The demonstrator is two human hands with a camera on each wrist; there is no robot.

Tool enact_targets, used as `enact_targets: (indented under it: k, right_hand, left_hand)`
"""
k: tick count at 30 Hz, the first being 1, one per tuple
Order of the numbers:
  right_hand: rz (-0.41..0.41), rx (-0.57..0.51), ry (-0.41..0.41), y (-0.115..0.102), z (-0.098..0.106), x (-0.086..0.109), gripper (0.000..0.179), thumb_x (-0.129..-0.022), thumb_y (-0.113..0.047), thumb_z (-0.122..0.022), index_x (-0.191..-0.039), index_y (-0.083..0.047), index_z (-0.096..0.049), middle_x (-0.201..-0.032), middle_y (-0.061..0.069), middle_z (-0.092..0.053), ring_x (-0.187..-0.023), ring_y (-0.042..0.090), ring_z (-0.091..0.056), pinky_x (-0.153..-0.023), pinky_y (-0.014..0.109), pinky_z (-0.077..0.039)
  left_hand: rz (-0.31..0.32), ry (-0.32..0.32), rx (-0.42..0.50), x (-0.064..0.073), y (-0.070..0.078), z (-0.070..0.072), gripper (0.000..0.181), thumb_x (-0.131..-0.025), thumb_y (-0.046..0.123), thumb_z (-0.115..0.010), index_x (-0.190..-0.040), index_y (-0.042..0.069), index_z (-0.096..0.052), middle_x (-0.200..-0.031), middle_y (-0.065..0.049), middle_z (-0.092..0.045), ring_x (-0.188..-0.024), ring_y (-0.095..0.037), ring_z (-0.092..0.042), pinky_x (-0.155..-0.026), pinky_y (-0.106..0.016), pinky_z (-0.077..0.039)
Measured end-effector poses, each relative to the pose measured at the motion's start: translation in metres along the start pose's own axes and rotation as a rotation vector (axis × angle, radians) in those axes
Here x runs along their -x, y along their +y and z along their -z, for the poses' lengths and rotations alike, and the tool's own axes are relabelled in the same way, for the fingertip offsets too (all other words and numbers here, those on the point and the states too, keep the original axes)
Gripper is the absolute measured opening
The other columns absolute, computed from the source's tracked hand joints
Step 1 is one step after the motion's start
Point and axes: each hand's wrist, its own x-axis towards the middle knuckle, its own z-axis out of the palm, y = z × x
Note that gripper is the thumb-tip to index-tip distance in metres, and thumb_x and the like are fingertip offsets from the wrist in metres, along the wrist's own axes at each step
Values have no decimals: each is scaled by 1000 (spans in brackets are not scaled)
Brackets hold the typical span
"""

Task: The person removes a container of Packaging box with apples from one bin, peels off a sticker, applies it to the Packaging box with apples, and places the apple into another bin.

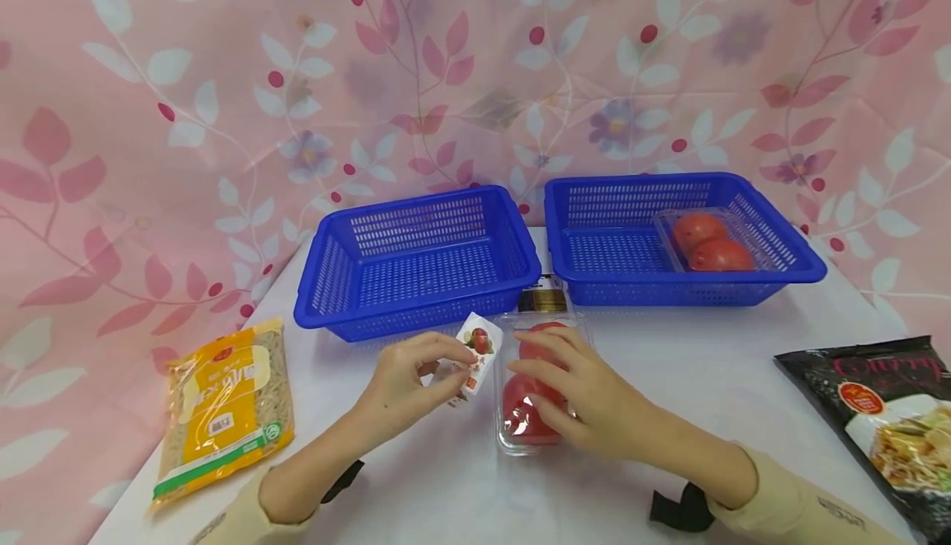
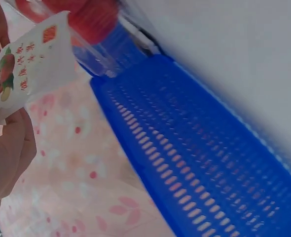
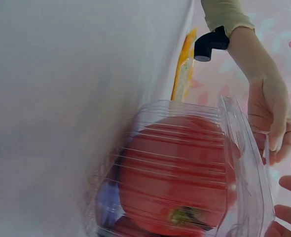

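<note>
My left hand [image 1: 412, 380] pinches a small white label [image 1: 479, 348] with a red fruit picture and red writing, beside a clear plastic box [image 1: 513, 443] of red tomatoes [image 1: 523, 405]. Larger in the left wrist view, the label [image 2: 34, 66] sits between thumb and fingers. Over the box's right side is my right hand [image 1: 594, 396], its fingers spread and slightly bent. The right wrist view has those fingers [image 3: 289, 215] beside the lid; contact is unclear there. Through the clear wall a tomato [image 3: 180, 173] with a green stem shows.
Two blue baskets [image 1: 416, 314] [image 1: 676, 291] stand behind; the right one holds another box of tomatoes [image 1: 716, 254]. A dark-and-gold labelled item [image 1: 546, 297] lies behind the front box. A yellow bag [image 1: 223, 409] lies left, a black food packet [image 1: 884, 421] right.
</note>
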Motion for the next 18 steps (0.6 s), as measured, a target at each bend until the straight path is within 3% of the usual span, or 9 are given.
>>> enact_targets:
  k: [5, 11, 15, 18]
  right_hand:
    - [-119, -41, 70, -1, 6, -6, 37, -79, -13, -69, -116, -14, -60, -118, 1, -52, -111, 15, -43, -79, 33, -51]
    - [-106, -23, 178, -1, 9, -10, 35, -77, -13, -72, -110, -12, -62, -109, 0, -53, -103, 15, -45, -75, 31, -51]
    - [-78, -6, 224, 0, 10, -11, 29, -77, -13, -71, -105, -10, -63, -108, 1, -54, -101, 16, -45, -75, 30, -49]
    - [-70, -1, 256, 1, 10, -11, 20, -83, -20, -66, -100, -9, -63, -105, 3, -54, -98, 17, -46, -73, 29, -48]
  left_hand:
    - [-185, 14, -14, -6, 15, -7, 24, -75, 0, -72, -96, 10, -70, -97, 4, -66, -93, -12, -61, -73, -26, -52]
    - [-407, 21, -49, -11, 23, -16, 27, -73, -4, -71, -98, 4, -68, -99, -5, -65, -95, -17, -61, -78, -23, -50]
    - [-491, 18, -69, -13, 26, -21, 29, -71, -6, -71, -98, 3, -67, -100, -7, -64, -98, -19, -60, -79, -21, -49]
    - [-517, 5, -78, -13, 29, -23, 30, -71, -6, -71, -99, 4, -67, -101, -7, -63, -97, -17, -60, -77, -18, -49]
